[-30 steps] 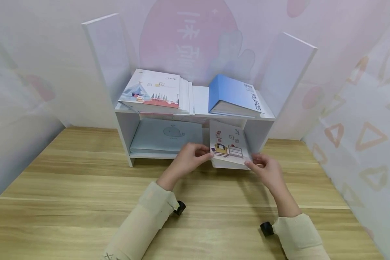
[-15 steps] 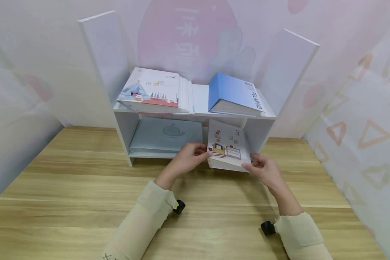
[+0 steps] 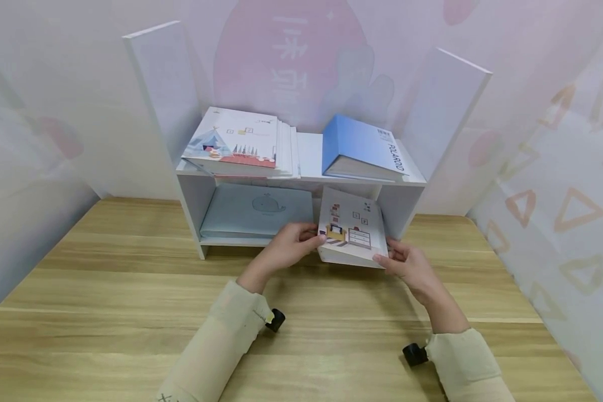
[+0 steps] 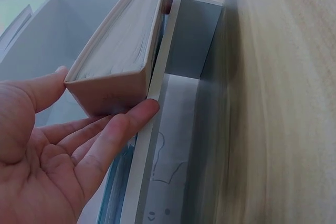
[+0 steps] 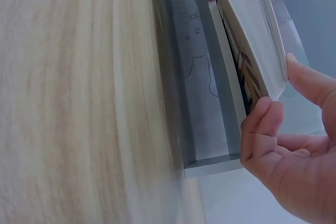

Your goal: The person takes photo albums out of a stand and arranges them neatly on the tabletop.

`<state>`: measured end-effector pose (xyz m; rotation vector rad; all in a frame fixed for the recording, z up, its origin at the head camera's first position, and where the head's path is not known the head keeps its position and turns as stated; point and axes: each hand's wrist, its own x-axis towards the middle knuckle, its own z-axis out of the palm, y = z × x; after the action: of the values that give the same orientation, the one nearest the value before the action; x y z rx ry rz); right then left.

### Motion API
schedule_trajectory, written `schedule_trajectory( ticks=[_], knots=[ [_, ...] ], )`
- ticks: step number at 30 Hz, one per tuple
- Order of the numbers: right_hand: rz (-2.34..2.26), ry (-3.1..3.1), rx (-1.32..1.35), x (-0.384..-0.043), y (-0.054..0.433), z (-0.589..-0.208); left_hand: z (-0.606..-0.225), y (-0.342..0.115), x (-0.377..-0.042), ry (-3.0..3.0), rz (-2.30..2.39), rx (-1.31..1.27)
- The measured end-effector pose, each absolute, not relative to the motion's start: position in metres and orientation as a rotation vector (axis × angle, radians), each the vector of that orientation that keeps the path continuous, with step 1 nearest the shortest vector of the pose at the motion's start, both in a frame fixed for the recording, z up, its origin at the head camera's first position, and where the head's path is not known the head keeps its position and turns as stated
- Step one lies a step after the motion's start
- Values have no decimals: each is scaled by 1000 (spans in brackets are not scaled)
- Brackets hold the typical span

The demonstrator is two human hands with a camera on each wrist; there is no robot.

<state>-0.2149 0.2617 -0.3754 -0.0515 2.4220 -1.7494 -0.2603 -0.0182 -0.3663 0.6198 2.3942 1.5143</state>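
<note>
Left hand [image 3: 288,245] and right hand [image 3: 416,272] pinch a book [image 3: 350,223] by its sides, overhanging the lower shelf [image 3: 236,242] — one loosened thumb could drop its near end.

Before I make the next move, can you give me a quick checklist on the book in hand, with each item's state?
1. Left hand on the white book: ok, it grips the left side.
2. Right hand on it: ok, it grips the right side near the front corner.
3. Fully inside the lower shelf: not ok, the near end sticks out past the front edge.
4. Squared to that edge: not ok, it sits at an angle.
5. Clear of the teal whale book: cannot tell; a gap shows behind, but the left hand hides the front.
</note>
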Motion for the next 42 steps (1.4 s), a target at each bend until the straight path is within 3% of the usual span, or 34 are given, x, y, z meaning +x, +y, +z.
schedule_trajectory(
  ticks=[32, 42],
  knots=[
    [-2192, 1724, -191, -211, 269, -379, -360, -15, -256, 2381, 1553, 560],
    [-2175, 1771, -231, -209, 267, -376, -357, -17, -254, 2450, 1526, 584]
  ],
)
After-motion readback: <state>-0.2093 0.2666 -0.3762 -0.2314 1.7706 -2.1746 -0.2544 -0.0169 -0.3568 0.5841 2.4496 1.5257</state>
